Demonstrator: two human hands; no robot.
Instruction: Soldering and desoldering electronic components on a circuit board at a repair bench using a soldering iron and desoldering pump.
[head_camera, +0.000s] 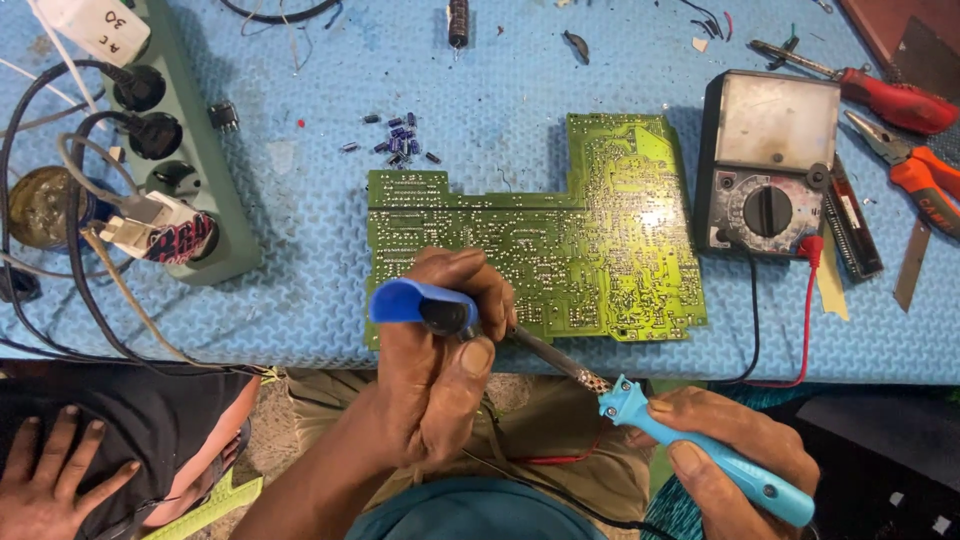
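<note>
My left hand grips a blue and black desoldering pump at the near edge of a green circuit board, which lies solder side up on a blue mat. My right hand holds a light blue soldering iron by its handle, off the table's front edge. The iron's metal shaft runs up and left toward my left hand's fingers. Whether its tip touches the board or the pump I cannot tell, as my fingers hide it.
A multimeter with red and black leads sits right of the board, with orange pliers and a red-handled tool beyond. A green power strip with plugs lies at left. Small loose components lie behind the board. Another person's hand rests at lower left.
</note>
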